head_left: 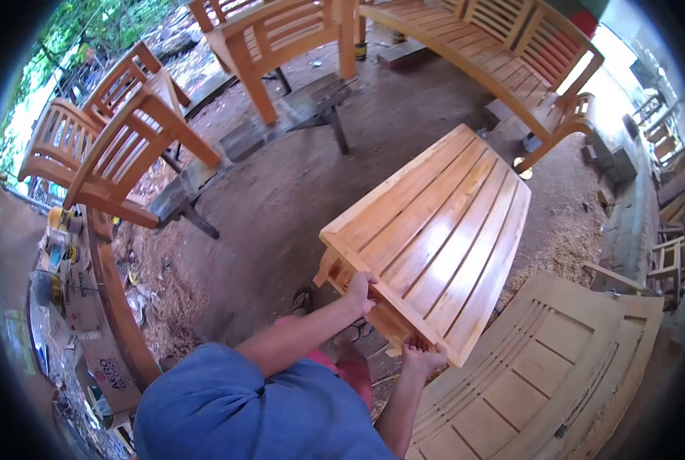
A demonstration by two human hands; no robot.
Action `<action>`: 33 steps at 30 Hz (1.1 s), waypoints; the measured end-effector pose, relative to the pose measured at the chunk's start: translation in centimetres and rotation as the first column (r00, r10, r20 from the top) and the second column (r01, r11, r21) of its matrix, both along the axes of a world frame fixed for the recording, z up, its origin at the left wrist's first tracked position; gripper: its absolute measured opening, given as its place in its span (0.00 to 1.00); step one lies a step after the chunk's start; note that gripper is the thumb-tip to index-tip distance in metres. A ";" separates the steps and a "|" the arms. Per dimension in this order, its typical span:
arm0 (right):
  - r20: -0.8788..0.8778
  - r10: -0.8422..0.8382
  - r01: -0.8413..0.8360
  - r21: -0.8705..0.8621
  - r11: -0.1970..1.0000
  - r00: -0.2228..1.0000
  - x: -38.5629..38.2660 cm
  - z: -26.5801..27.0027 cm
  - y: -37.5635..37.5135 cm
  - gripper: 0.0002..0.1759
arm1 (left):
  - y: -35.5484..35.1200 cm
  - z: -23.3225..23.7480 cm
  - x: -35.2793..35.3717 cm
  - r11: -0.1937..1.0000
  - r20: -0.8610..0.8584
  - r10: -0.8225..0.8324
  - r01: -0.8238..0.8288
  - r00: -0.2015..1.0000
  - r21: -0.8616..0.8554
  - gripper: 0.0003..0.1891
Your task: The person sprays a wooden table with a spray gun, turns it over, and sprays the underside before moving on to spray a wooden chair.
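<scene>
Okay, head view only. Slatted table (434, 238) sits in front of the person, one end toward the body. Long bench (465, 46) is near its far end, pale wooden panel (522, 387) just off its right near corner, chairs (252, 80) well away past its left edge. Left hand (360, 290) grips the table's near end, left of middle; right hand (421, 356) grips the same end near the right corner. Some fingertips are hidden. Table's feet hidden too, so can't tell if the floor takes any weight.

Handling: looks like solid wood, so probably heavy and stiff. Glossy finish, likely slick and easy to scuff. Best hold is the outer frame or the rail under it, not the slats. From one end only, it would likely feel far-end heavy.

Pose: left arm reaches out to the table, forearm slanting across; right forearm comes at the corner from the near side, wrist bent. Hands fairly close together on that end.
</scene>
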State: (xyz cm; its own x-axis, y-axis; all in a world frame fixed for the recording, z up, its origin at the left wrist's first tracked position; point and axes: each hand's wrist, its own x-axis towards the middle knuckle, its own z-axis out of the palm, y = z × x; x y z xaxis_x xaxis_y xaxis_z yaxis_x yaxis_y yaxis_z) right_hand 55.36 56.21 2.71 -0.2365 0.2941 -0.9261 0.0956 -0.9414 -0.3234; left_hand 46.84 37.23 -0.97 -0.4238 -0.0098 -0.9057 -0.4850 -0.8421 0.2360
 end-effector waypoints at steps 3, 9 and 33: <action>0.028 -0.047 0.047 0.007 0.999 0.999 3.4 -4.8 -1.9 0.26 | -2.0 -2.8 3.4 0.999 0.009 -0.015 0.014 1.000 0.028 0.15; 0.026 -0.017 0.015 0.105 0.994 1.000 7.5 -11.5 -7.0 0.21 | -6.9 -9.8 6.6 1.000 0.042 -0.006 0.007 0.999 -0.011 0.10; 0.558 0.713 -0.877 0.058 0.477 0.425 36.7 -9.5 -0.2 0.17 | -27.4 -35.7 13.3 0.960 0.096 -0.010 0.036 0.995 -0.278 0.09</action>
State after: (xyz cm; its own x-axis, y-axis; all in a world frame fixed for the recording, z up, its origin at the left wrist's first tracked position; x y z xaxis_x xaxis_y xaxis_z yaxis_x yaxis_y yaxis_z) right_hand 92.05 55.99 -6.83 -0.1501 0.4479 -0.8814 0.9388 -0.2151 -0.2691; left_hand 60.10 9.80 -36.63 -0.3415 -0.2589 -0.9035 -0.5343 -0.7374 0.4132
